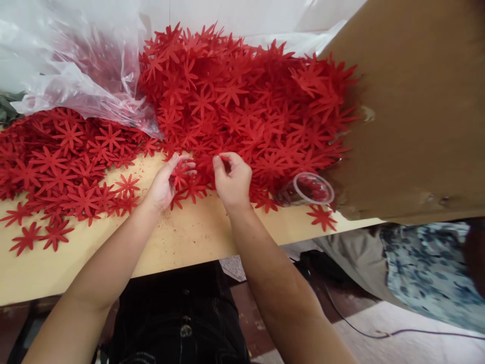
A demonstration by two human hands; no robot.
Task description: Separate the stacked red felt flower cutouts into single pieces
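Note:
A red flower-shaped cut-out (179, 175) with narrow petals lies in my left hand (165, 183), between thumb and fingers. To its right, my right hand (233, 181) is closed in a pinch, thumb against the index finger; what it pinches, if anything, I cannot make out. Both hands are over the front edge of a large heap of the same red flowers (231, 96). A second, lower heap of red flowers (64, 162) spreads to the left on the wooden table (197, 237).
A clear plastic bag (102, 65) drapes behind the left heap. At right stand a clear plastic cup (313, 188) on its side and a big brown cardboard panel (413, 111). A single flower (322, 217) lies near the table edge. Someone's patterned clothing (428, 273) shows beyond the cardboard.

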